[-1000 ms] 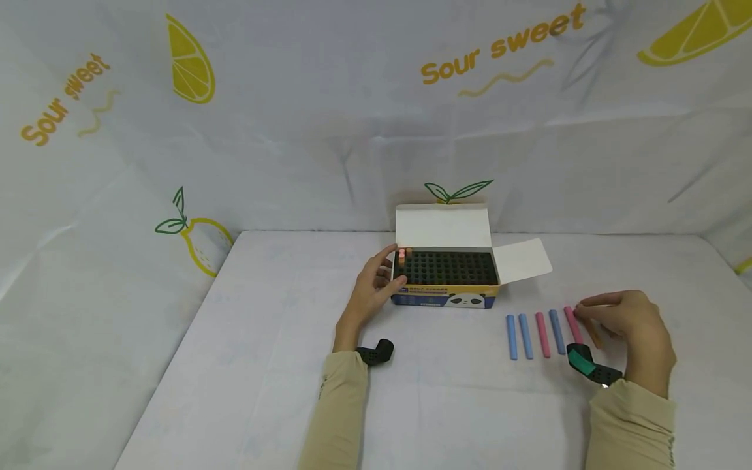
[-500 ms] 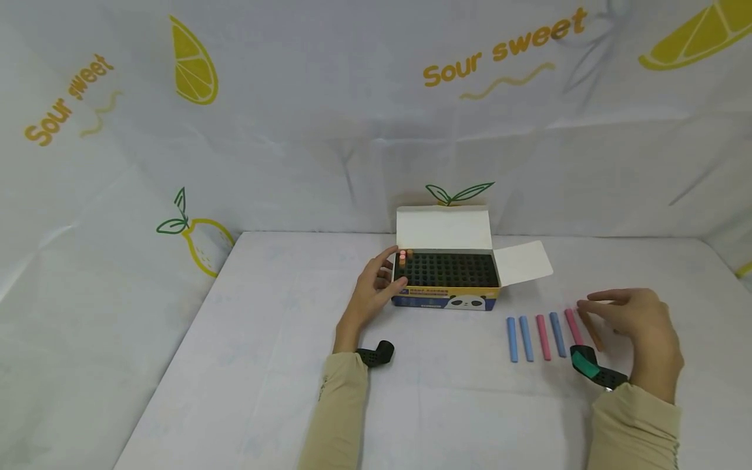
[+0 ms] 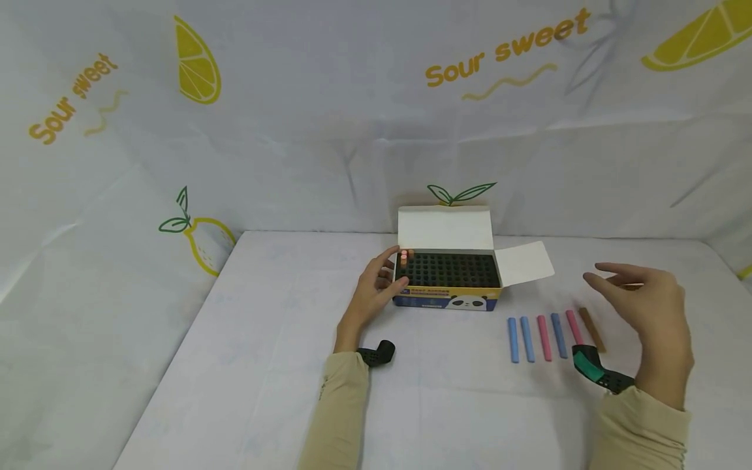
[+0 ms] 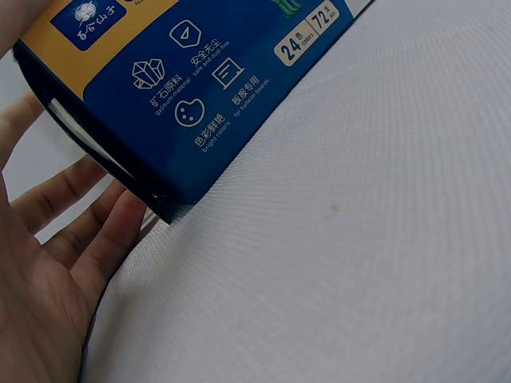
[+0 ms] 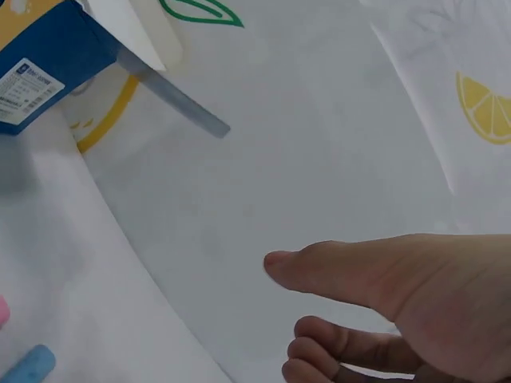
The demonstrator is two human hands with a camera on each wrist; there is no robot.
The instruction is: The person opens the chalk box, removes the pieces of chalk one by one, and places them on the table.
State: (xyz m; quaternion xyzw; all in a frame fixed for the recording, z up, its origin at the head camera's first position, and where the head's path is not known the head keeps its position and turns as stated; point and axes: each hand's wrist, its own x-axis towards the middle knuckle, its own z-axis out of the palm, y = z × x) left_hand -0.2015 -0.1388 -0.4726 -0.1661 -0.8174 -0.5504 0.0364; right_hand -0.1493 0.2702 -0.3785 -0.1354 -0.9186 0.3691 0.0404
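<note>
My left hand [image 3: 371,290] grips the left end of an open chalk box [image 3: 431,297], thumb at the front corner and forefinger at the back corner. Its blue printed side [image 4: 184,96] fills the top of the left wrist view. A few pink and orange chalk ends [image 3: 403,257] show at the back left of its black holed insert [image 3: 452,269]. My right hand [image 3: 652,313] is raised at the right, holding nothing, thumb and forefinger apart. Left of and below it lies a brown chalk stick [image 3: 591,329], beside a pink one [image 3: 574,325] partly hidden by the wrist camera.
Further left in the same row lie a dark blue chalk [image 3: 559,335], a pink chalk [image 3: 544,338] and two light blue chalks [image 3: 527,339]. The box's back lid [image 3: 445,227] stands up and its side flap [image 3: 523,262] sticks out right. A printed cloth wall [image 3: 294,163] rises behind.
My right hand has let go of the brown chalk, leaving it at the row's right end, and has lifted up and to the right. My left hand stays on the box.
</note>
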